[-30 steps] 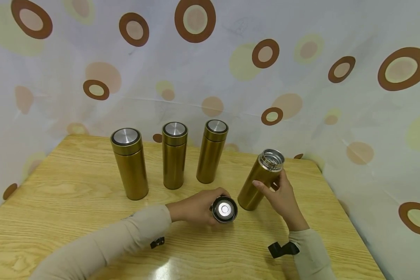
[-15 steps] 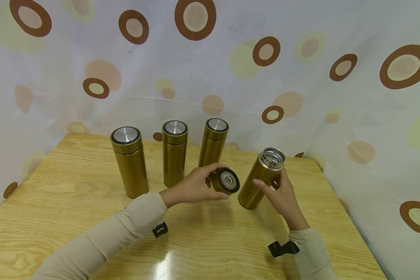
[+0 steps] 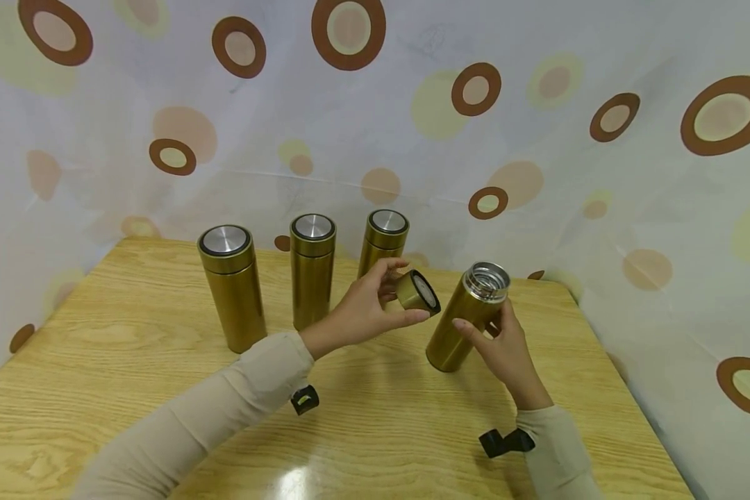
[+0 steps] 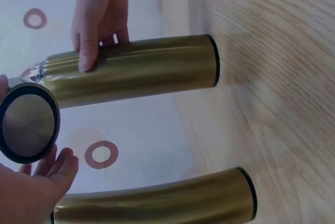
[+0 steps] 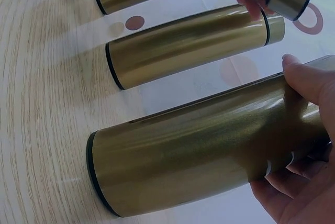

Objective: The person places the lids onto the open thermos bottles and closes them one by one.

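Note:
My left hand pinches a gold thermos lid between thumb and fingers, tilted so its dark-rimmed underside faces right, toward the uncapped flask. In the left wrist view the lid's round metal top faces the camera. My right hand grips the gold thermos flask, which stands on the table with its bare steel mouth showing. Lid and mouth are apart, the lid just left of the mouth. The right wrist view shows my thumb and fingers round the flask's body.
Three capped gold flasks stand behind and to the left: one at left, one in the middle and one farther right, partly hidden by my left hand. A patterned cloth hangs behind the wooden table.
My left hand has lifted the lid upward and to the right, turning its underside from facing up toward the flask. My right hand and the open flask have stayed in place.

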Demonstrator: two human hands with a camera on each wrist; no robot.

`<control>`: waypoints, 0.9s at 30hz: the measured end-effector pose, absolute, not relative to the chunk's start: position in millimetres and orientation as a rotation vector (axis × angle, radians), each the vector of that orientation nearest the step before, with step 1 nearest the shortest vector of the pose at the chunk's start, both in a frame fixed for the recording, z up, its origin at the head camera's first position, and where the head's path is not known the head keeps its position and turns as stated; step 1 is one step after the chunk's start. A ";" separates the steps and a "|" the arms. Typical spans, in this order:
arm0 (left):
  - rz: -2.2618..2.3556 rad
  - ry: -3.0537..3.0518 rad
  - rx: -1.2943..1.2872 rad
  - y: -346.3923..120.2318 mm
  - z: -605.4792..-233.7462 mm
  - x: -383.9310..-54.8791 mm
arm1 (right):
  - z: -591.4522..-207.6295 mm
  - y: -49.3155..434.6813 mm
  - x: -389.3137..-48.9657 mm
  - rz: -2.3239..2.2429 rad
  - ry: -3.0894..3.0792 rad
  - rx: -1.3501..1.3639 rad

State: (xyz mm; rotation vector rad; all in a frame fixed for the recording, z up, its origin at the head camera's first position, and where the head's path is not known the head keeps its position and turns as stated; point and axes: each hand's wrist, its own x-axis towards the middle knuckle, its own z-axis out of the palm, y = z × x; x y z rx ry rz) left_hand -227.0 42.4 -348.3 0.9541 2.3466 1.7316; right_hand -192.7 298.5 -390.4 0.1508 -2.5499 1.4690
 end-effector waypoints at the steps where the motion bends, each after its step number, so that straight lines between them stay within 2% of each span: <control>1: 1.764 2.335 0.938 43.7 -346.8 -226.9 | -390.6 298.5 -193.1 1.467 -2.549 0.150; 13: 1.834 2.311 1.060 58.1 -322.3 -222.3 | -389.5 298.5 -191.5 1.459 -2.557 0.141; 27: 1.710 2.657 1.163 82.3 -291.8 -224.3 | -393.4 299.5 -194.1 1.466 -2.526 0.176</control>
